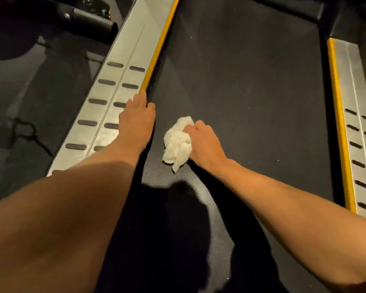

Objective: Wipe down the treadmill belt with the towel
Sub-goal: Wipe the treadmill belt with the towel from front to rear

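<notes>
The right hand (203, 142) pressed a bunched white towel (176, 142) onto the dark belt (241, 81), near its left edge, grip clenched round the cloth, probably to scrub firmly. The left hand (135, 121) lay flat, grip released, on the left rail (101, 115), apparently bracing the person's lean.

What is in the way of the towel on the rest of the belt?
Nothing visible. The right hand grips the towel on the belt, and no object shows on the belt ahead. The left hand rests at the side rail, off to the towel's left.
</notes>
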Action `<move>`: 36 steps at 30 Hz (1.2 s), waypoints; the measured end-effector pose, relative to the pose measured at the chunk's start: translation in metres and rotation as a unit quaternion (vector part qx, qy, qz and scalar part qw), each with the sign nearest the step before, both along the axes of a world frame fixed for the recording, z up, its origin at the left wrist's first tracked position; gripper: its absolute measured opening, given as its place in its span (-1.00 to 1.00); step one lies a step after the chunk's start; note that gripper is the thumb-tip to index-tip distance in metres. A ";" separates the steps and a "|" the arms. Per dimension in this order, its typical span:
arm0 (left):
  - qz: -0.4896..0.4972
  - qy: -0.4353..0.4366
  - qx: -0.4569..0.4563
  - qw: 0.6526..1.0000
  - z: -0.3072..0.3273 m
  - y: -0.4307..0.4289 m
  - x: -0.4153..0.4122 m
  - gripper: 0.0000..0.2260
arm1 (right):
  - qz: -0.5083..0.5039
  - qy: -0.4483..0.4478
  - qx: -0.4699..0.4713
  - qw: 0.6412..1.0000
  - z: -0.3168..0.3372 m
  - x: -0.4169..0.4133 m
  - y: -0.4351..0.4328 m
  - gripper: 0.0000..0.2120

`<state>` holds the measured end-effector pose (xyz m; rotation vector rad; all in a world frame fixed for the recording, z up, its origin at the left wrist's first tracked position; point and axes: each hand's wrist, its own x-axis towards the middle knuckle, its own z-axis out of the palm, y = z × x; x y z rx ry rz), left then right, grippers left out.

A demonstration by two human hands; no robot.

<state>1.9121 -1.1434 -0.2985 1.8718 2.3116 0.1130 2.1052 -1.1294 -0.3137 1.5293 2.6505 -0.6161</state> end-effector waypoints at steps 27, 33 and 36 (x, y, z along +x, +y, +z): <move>-0.072 0.204 -0.199 0.956 0.008 0.017 0.034 -0.66 | -0.241 -0.025 0.110 0.964 0.016 0.128 0.113 -0.87; -0.080 0.198 -0.204 0.956 0.019 0.018 0.040 -0.71 | 0.084 -0.057 -0.032 0.994 0.040 0.080 -0.026 -0.75; -0.080 0.173 -0.222 0.956 0.017 0.019 0.030 -0.63 | -0.025 -0.006 0.026 0.999 0.048 0.101 -0.001 -0.79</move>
